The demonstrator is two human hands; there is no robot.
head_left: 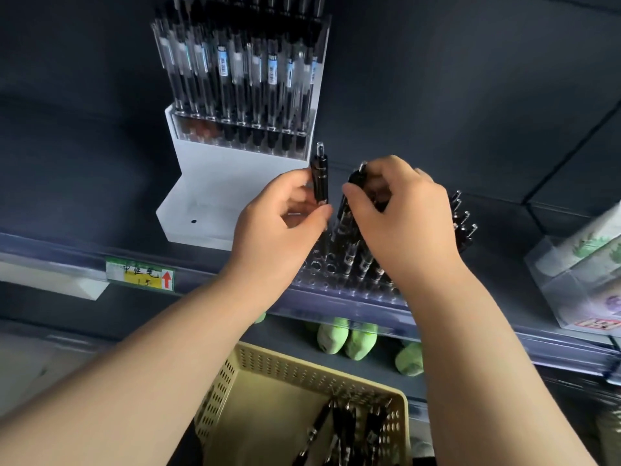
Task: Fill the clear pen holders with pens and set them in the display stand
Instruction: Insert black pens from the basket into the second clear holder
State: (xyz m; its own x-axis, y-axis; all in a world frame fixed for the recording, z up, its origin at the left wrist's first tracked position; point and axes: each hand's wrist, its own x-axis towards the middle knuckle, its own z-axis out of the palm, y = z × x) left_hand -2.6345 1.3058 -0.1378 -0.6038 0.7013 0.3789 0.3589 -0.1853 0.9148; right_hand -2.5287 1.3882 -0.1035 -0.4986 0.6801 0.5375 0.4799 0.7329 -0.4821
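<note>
A clear pen holder [331,269] with rows of holes lies on the dark shelf under my hands, partly filled with black pens [462,223]. My left hand [279,223] pinches one black pen [319,181] upright above the holder's empty left holes. My right hand [396,213] grips a bunch of black pens [347,213] standing in the holder. Behind stands the white display stand [208,183]; its upper tier carries a filled holder of pens [238,75] and its lower step is bare.
A beige perforated basket [275,375] with several loose black pens [349,432] sits below the shelf edge. A yellow price tag [141,274] is clipped to the shelf rail. Green soft items [349,338] lie on the lower shelf. Clear boxes [581,267] stand at the right.
</note>
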